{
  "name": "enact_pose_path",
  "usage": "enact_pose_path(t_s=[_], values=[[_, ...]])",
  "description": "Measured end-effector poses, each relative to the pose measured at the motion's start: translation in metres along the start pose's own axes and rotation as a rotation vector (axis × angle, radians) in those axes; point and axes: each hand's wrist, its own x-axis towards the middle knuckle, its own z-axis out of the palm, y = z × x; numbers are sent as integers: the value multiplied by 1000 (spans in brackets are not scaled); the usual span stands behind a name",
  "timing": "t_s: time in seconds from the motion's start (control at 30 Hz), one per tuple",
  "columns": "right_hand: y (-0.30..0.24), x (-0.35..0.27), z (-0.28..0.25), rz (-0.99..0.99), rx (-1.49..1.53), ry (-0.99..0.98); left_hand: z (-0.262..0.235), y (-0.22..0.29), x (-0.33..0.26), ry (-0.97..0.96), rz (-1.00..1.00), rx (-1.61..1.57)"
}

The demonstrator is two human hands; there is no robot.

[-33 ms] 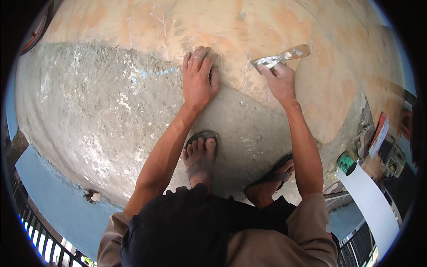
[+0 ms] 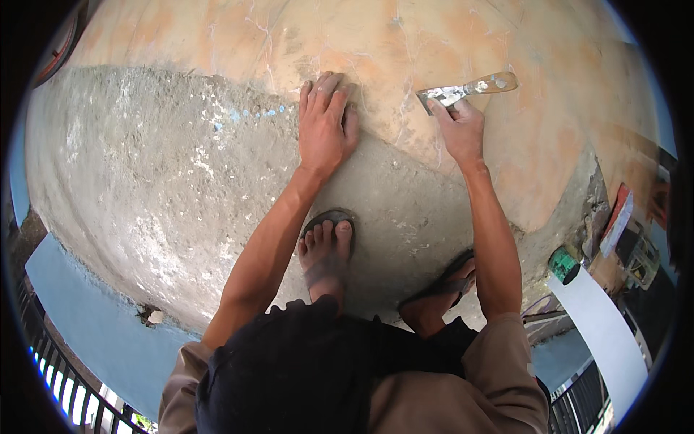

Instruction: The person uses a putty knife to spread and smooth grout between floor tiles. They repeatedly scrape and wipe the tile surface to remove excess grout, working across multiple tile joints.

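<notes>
My right hand [image 2: 463,132] is closed on a putty knife [image 2: 452,94], gripping it at the paint-spattered blade. Its worn wooden handle points right, and the blade's edge faces left over the cracked orange-tan coating [image 2: 394,58]; whether it touches is unclear. My left hand [image 2: 325,124] lies open and flat, fingers stretched away from me, where the coating meets rough grey concrete [image 2: 166,159]. A few light-blue paint spots [image 2: 246,113] mark the concrete just left of that hand.
My sandalled feet [image 2: 325,253] stand on the grey surface below my hands. At the right are a green can [image 2: 563,265], a white board [image 2: 603,329] and a red-and-white object [image 2: 617,220]. Dark railings [image 2: 69,376] run along the lower left, beside a blue-painted strip [image 2: 94,300].
The right hand and putty knife have shifted slightly to the right, and the blade sits a little higher. My left hand stays nearly where it was.
</notes>
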Motion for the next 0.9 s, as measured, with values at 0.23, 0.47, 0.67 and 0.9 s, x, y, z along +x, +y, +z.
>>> enact_pose_path(t_s=[0.23, 0.47, 0.67, 0.9], values=[[-15, -21, 15, -37, -76, -106, 1, -7, -1, 2, -4, 31], [-15, -27, 14, -156, -142, -120, 3, -7, 8, 25, 19, 19], [-2, -44, -1, -130, -193, -166, 1, -6, -5, 13, 13, 19], [21, -36, -41, 55, -141, -105, 3, -7, 2, 29, 32, 26]])
